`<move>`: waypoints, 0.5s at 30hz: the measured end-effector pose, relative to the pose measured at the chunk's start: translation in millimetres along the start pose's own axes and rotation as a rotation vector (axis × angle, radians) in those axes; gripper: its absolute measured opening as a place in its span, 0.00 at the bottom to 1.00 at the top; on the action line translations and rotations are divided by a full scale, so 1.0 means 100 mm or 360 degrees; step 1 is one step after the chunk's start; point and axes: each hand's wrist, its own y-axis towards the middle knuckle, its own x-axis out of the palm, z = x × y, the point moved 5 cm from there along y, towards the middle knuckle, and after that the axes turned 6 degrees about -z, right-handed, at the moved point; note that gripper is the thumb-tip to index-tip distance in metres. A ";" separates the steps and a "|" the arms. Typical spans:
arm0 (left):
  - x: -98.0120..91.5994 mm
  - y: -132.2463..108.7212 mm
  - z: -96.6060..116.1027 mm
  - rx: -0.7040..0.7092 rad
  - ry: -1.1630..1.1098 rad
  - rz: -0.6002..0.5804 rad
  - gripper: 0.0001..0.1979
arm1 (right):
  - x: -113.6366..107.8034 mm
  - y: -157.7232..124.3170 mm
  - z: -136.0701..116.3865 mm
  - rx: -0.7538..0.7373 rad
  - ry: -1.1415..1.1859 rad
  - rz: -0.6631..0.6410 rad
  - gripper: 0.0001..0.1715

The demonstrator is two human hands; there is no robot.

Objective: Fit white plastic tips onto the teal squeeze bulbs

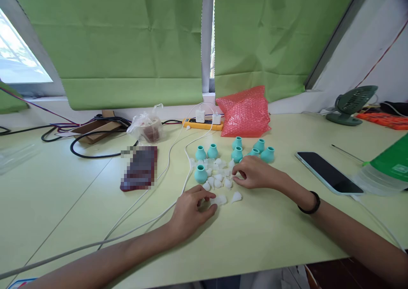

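From your left: black cables (92, 156) and a cardboard box (95, 131), then a plastic bag (145, 127) behind a pixelated dark item (139, 168), with white cords (177, 200) running past. Your left hand (189, 210) is half curled, thumb and fingertips slightly apart at a clear piece (220, 199) on the table (255, 233); can't tell if you grip it. Beyond it, teal pots (200, 175) stand around small white pieces (218, 182), in front of an orange power strip (207, 125) and red bubble wrap (245, 114). Your right hand (256, 173) is bent, thumb and index making a narrow gap beside the white pieces' right edge; can't tell whether anything's pinched. Farther right: phone (330, 173), fan (353, 104), green-and-clear package (390, 163).
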 end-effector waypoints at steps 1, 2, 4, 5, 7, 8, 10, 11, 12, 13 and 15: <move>0.00 0.00 0.00 -0.0004 -0.0001 -0.0003 0.10 | -0.03 0.00 -0.01 -0.0010 0.0015 0.0055 0.09; 0.00 0.00 -0.01 -0.0010 0.0001 -0.0006 0.10 | -0.06 -0.01 -0.03 -0.0033 0.0051 0.0112 0.08; 0.00 0.01 -0.01 -0.0022 0.0006 -0.0013 0.10 | -0.10 -0.03 -0.10 -0.0130 0.0183 0.0220 0.07; 0.00 0.01 -0.01 -0.0025 0.0008 -0.0016 0.10 | -0.11 -0.04 -0.14 -0.0200 0.0269 0.0266 0.07; 0.00 0.01 -0.01 -0.0021 0.0011 -0.0021 0.11 | -0.10 -0.06 -0.25 -0.0340 0.0440 0.0324 0.06; 0.00 0.01 -0.02 -0.0016 0.0013 -0.0021 0.11 | -0.08 -0.06 -0.30 -0.0396 0.0509 0.0343 0.06; 0.01 0.01 -0.02 -0.0006 0.0018 -0.0017 0.11 | -0.03 -0.08 -0.39 -0.0463 0.0596 0.0372 0.06; 0.01 0.01 -0.02 -0.0001 0.0022 -0.0014 0.11 | 0.00 -0.08 -0.43 -0.0482 0.0617 0.0382 0.06; 0.01 0.01 -0.02 0.0004 0.0023 -0.0011 0.11 | 0.03 -0.08 -0.46 -0.0499 0.0628 0.0383 0.06; 0.01 0.01 -0.02 0.0007 0.0023 -0.0011 0.11 | 0.06 -0.08 -0.49 -0.0512 0.0632 0.0378 0.06; 0.00 0.01 -0.02 0.0012 0.0021 -0.0015 0.11 | 0.11 -0.08 -0.52 -0.0530 0.0624 0.0358 0.06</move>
